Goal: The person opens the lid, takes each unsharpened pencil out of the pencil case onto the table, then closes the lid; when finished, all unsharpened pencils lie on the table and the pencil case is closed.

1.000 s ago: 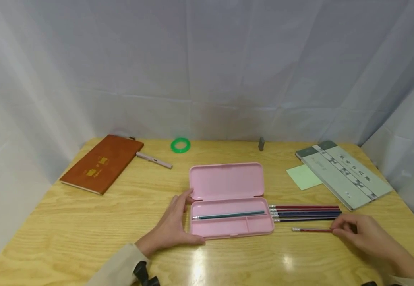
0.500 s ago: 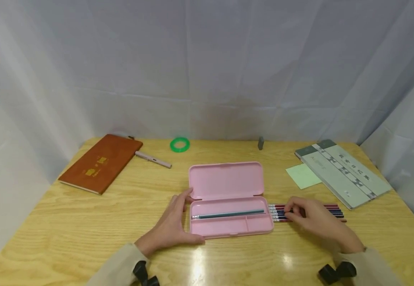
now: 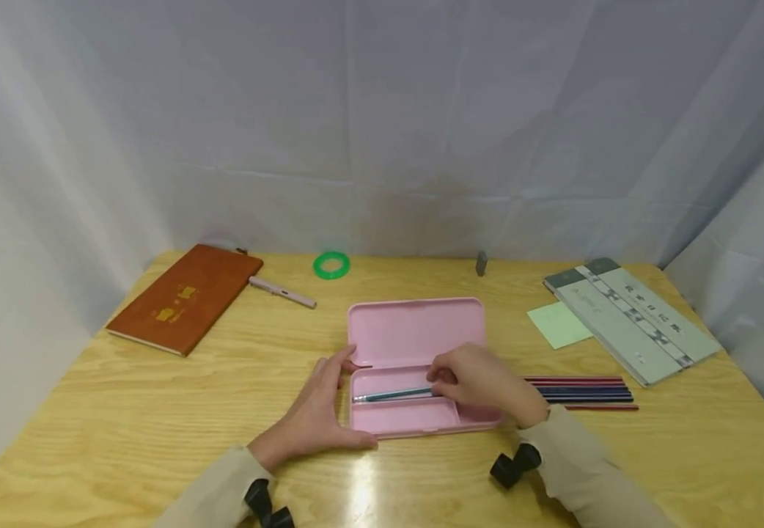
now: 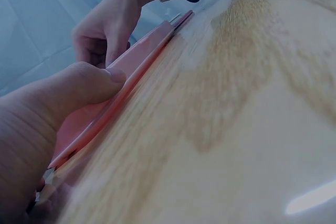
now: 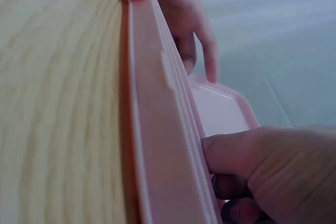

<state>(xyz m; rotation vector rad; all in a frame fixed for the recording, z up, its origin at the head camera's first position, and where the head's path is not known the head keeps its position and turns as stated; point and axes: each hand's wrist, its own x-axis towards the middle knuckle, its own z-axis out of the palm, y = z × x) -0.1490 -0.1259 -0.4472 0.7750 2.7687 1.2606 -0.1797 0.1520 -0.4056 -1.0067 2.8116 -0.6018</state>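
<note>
A: Starting far left on the desk [image 3: 125, 411]: a brown notebook [image 3: 184, 297] is laid at an angle near the back corner, with a pale pink pen [image 3: 281, 292] just off its right edge. A green ring [image 3: 331, 265] is seen a bit further back.

B: And the middle?

A: The pink pencil case [image 3: 415, 334] is laid open there, lid flat toward the back. Its left end is braced by the left hand [image 3: 319, 411], fingers straight along the short side and thumb pressed on the front corner, so nothing is really clutched. That thumb on the rim is shown up close from the left wrist view [image 4: 89, 85].

B: What's inside?

A: One teal pencil [image 3: 391, 395] is lying in the long compartment of the tray. The right hand [image 3: 481, 385] is held over the right half of the tray with its fingers curled down at the pencil's right end. Whether the pencil is actually pinched can't be told, the fingertips are hidden.

B: Right side?

A: A row of pencils [image 3: 583, 390] is lined up on the desk just right of the case, red and dark blue ones, side by side. Further back a light green sticky note [image 3: 559, 325] is tucked beside a grey-green book [image 3: 633, 319]. A small dark object [image 3: 482, 263] is standing near the back edge, too small to identify.
</note>
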